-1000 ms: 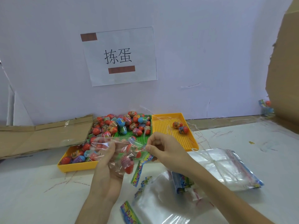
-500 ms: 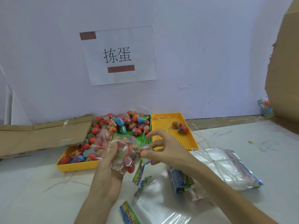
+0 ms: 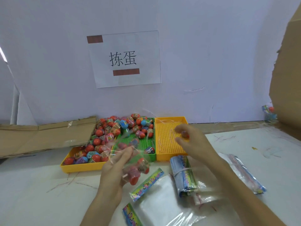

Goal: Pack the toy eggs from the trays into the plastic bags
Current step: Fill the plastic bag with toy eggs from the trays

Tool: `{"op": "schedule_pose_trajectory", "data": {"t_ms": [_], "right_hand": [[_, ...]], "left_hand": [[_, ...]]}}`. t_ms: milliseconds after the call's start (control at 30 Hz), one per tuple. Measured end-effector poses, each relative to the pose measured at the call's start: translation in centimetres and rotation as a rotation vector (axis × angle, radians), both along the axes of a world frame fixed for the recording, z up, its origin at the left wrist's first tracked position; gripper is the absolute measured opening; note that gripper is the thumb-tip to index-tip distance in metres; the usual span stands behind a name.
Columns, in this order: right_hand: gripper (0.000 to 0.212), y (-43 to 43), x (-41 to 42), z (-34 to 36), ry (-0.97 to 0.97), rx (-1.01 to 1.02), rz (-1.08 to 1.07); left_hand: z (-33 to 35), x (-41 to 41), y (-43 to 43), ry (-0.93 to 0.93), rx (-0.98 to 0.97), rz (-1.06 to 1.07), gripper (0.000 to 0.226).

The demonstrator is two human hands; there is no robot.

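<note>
Now the left hand (image 3: 117, 167) grips a clear bag (image 3: 130, 160) with a few eggs inside, held above the bench (image 3: 40, 201) just before the trays. The right hand (image 3: 190, 141) pinches an egg (image 3: 184, 134) over the right yellow tray (image 3: 164, 141). Best keep the bag's mouth spread and facing right, then drop the egg deep so none roll out.
</note>
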State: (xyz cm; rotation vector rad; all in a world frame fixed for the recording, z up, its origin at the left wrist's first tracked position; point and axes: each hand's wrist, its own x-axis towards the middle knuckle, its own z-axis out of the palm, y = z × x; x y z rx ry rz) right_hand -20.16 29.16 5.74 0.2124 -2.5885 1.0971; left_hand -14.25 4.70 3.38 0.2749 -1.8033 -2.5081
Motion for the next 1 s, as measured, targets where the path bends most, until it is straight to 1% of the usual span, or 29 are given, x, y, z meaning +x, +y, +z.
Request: {"op": "schedule_pose_trajectory", "data": {"t_ms": [67, 167, 267, 333, 433, 467, 533, 567, 633, 733, 767, 800, 867, 900, 933, 1000], "right_hand": [[0.043, 1.2, -0.4, -0.6, -0.043, 0.162, -0.066], [0.055, 1.7, -0.9, -1.3, -0.117, 0.214, -0.097], [0.061, 1.9, -2.5, -0.6, -0.148, 0.329, -0.132], [0.062, 1.7, -4.1, 0.4, -0.141, 0.442, -0.151], [0.048, 1.0, -6.4, 0.7, -0.162, 0.697, -0.17], [0.039, 0.8, -7.0, 0.5, -0.172, 0.743, -0.172], [0.021, 0.6, -8.0, -0.4, -0.156, 0.741, -0.19], [0.018, 0.5, -8.4, -0.8, -0.128, 0.722, -0.211], [0.019, 0.5, -8.8, -1.3, -0.077, 0.683, -0.246], [0.022, 0.3, -8.2, -0.6, -0.026, 0.553, -0.235], [0.022, 0.2, -7.6, 0.0, -0.004, 0.464, -0.216], [0.021, 0.1, -6.8, 0.7, 0.021, 0.331, -0.19], [0.014, -0.4, -4.3, 2.2, 0.065, -0.022, -0.096], [0.01, -0.9, -2.8, 2.7, 0.077, -0.186, -0.013], [0.012, -1.4, -1.2, 3.0, 0.094, -0.306, 0.074], [0.02, -2.6, 1.9, 2.8, 0.17, -0.438, 0.187]], "left_hand": [[-0.1, 0.2, 0.4, -0.029, -0.071, -0.058, 0.02], [-0.4, 0.3, 0.6, -0.053, -0.147, -0.119, 0.022], [-0.6, 0.2, 0.5, -0.052, -0.198, -0.137, 0.041], [-0.4, 0.1, 0.6, -0.048, -0.225, -0.14, 0.045], [-0.3, 0.3, 0.9, -0.051, -0.262, -0.15, 0.036], [-0.4, 0.4, 0.9, -0.05, -0.269, -0.155, 0.035], [-0.2, 0.5, 1.0, -0.04, -0.274, -0.168, 0.04], [-0.2, 0.5, 1.0, -0.028, -0.268, -0.176, 0.042], [-0.2, 0.5, 0.9, -0.016, -0.262, -0.184, 0.039], [-0.3, 0.3, 0.9, 0.012, -0.256, -0.143, 0.019], [-0.3, 0.3, 0.9, 0.026, -0.242, -0.133, 0.016], [-0.2, 0.2, 0.9, 0.044, -0.227, -0.127, 0.018], [0.0, 0.2, 1.0, 0.092, -0.228, -0.125, 0.028], [0.1, 0.3, 1.1, 0.117, -0.24, -0.126, 0.029], [0.2, 0.4, 1.1, 0.139, -0.254, -0.122, 0.025], [0.2, 0.5, 1.2, 0.19, -0.268, -0.115, 0.014]]}}
